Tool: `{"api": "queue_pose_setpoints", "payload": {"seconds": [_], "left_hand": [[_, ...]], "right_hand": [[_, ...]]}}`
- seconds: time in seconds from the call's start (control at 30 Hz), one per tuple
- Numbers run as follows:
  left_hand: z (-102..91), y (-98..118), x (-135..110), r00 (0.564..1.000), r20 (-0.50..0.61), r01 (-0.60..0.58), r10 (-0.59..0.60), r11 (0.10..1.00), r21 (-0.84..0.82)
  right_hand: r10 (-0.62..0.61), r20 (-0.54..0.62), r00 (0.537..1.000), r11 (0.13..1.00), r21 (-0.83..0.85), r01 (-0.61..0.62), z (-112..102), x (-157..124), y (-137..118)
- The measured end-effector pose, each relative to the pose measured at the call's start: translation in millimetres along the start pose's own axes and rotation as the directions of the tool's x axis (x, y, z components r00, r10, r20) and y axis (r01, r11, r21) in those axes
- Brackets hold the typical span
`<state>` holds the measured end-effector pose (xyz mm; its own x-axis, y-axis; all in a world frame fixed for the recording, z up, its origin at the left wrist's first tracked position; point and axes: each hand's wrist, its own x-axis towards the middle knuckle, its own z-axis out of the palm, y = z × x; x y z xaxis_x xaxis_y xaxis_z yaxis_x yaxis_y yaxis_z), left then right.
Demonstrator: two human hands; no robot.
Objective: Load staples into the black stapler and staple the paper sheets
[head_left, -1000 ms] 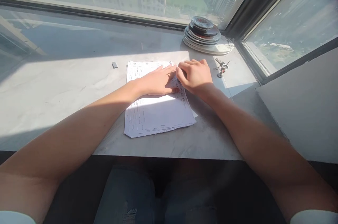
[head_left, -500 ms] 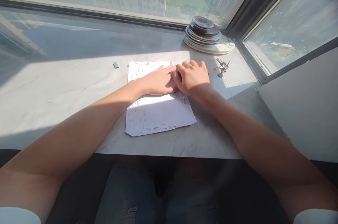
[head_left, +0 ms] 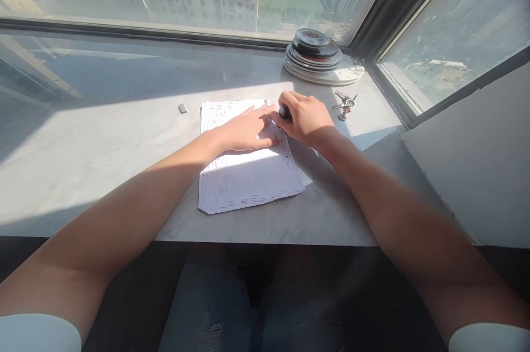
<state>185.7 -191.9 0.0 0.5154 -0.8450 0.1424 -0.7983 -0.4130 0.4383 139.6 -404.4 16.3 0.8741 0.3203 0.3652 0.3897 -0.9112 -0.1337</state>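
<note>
A stack of white paper (head_left: 252, 178) lies flat on the pale marbled counter, with rows of short staple-like dashes along its left, top and bottom edges. My left hand (head_left: 246, 130) rests on its upper part, fingers spread and palm down. My right hand (head_left: 308, 117) is closed around what looks like a black stapler (head_left: 285, 112) at the paper's upper right edge. Only the rounded dark end of it shows; the rest is hidden under the fingers. Both hands are close together, the left fingertips near the right thumb.
A small grey block (head_left: 183, 109), like a strip of staples, lies left of the paper. At the back right stands a stack of plates (head_left: 314, 59). A metal corkscrew-like tool (head_left: 344, 102) lies in front of it. Windows border the counter (head_left: 103, 158).
My right hand has lifted and turned slightly at the paper's right edge, so more of the black stapler's end shows. My left hand stays on the paper. The view has shifted slightly.
</note>
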Motion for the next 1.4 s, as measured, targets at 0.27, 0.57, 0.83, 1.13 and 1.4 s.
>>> {"api": "queue_pose_setpoints", "payload": {"seconds": [0.27, 0.57, 0.83, 1.13, 1.4], "left_hand": [[1.5, -8.0, -0.4, 0.994, 0.09, 0.064, -0.066, 0.998, 0.028], [-0.2, -8.0, 11.3, 0.888, -0.424, 0.028, -0.176, 0.943, -0.332], [5.3, -24.4, 21.2, 0.628, -0.547, -0.055, -0.553, 0.67, -0.74], [2.8, -13.5, 20.2, 0.691, -0.425, -0.008, -0.585, 0.582, -0.813], [5.3, -16.8, 22.1, 0.672, -0.39, 0.001, -0.629, 0.527, -0.85]], "right_hand": [[-0.08, 0.038, 0.996, 0.959, 0.276, 0.067, -18.1, -8.6, 65.4], [0.399, -0.446, 0.801, 0.881, 0.429, -0.2, -7.4, -3.3, 12.0], [0.209, -0.183, 0.961, 0.907, 0.403, -0.121, 8.8, 3.4, -23.4], [0.147, -0.102, 0.984, 0.809, 0.584, -0.061, 14.5, 8.2, -15.2], [0.399, -0.007, 0.917, 0.659, 0.698, -0.282, 26.4, 10.8, 16.4]]}}
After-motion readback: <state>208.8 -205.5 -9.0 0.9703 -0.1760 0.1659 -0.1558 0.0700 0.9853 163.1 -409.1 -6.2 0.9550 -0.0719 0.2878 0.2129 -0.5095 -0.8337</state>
